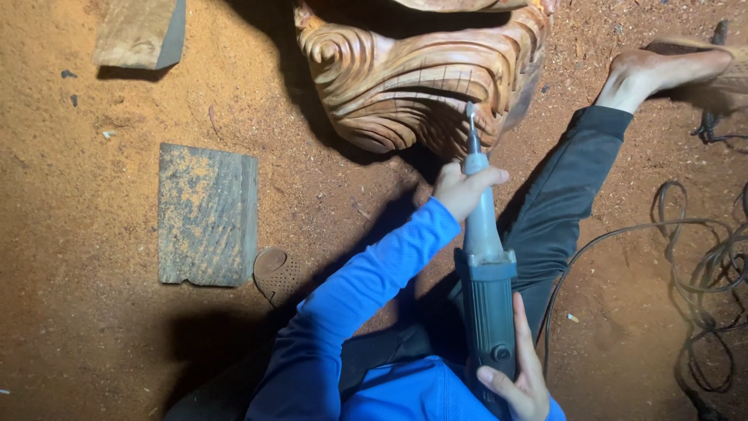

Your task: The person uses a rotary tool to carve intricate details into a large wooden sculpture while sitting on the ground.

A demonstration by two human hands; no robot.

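Against the swirled carving (413,78), a grey grinder (487,265).

Left hand (461,189) grips the neck of the long grey electric die grinder (486,273); right hand (520,382) holds its rear body. The bit touches the reddish-brown carved wooden sculpture (413,74) on the sawdust-covered floor (78,218).

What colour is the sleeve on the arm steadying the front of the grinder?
Bright blue sleeve, clearest in the head view, leading to the left hand on the grinder.
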